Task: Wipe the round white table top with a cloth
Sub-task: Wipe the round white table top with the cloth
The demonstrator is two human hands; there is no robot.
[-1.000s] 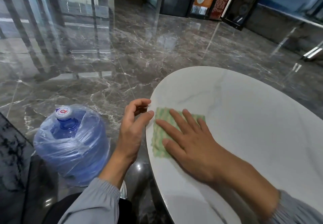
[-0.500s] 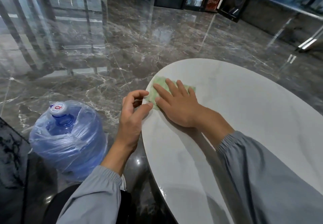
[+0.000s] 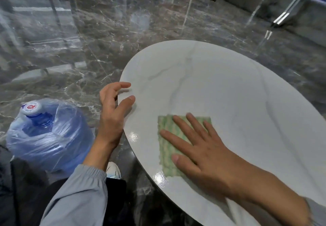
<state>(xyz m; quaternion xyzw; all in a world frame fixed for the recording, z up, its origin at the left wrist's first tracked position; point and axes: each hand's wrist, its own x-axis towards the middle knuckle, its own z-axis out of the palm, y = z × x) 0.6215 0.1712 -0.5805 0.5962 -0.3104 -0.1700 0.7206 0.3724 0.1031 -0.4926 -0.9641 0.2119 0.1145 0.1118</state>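
Left of the round white marble-look table top [image 3: 220,88], a plastic-wrapped blue water jug [image 3: 47,134]; left hand [image 3: 112,109] loosely cupping the rim, grasping nothing. Right hand [image 3: 199,148] flat, pinning the green-striped cloth [image 3: 167,148] near that rim: overshoot, and it could slide off.

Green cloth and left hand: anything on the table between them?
Nothing. In the head view, only bare white table top separates the left hand from the green cloth.

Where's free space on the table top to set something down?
Bare: the whole far and right side of the table top, beyond the green cloth. Crowded: the near-left rim, with the right hand flat on the cloth and the left hand at the edge.
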